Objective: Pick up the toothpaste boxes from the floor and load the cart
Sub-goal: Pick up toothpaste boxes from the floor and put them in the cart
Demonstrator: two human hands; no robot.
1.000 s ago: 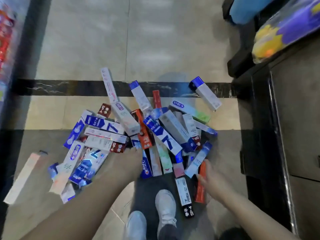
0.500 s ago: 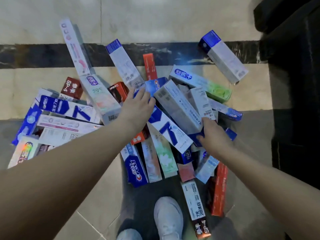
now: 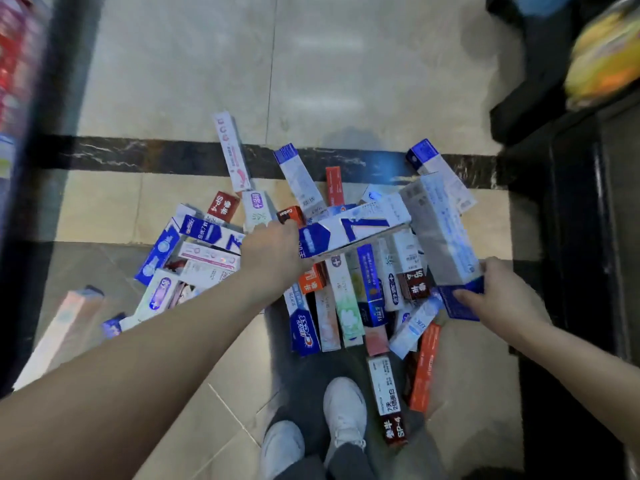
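While left hand [image 3: 273,251] grips blue-white box [image 3: 349,233] | right hand [image 3: 498,292] pinches grey-blue box [image 3: 440,233] | both above pile [image 3: 332,299]

Two white-blue toothpaste boxes [image 3: 349,233] [image 3: 441,233] lifted above floor pile [image 3: 346,306].

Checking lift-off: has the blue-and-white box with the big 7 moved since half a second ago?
Yes. The left hand has raised the blue-and-white 7 box off the pile, its far end swung rightward.

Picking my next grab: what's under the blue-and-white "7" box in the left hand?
Under the lifted "7" box, more toothpaste boxes lie on the floor, an orange one among them. Their upper ends are covered by it.
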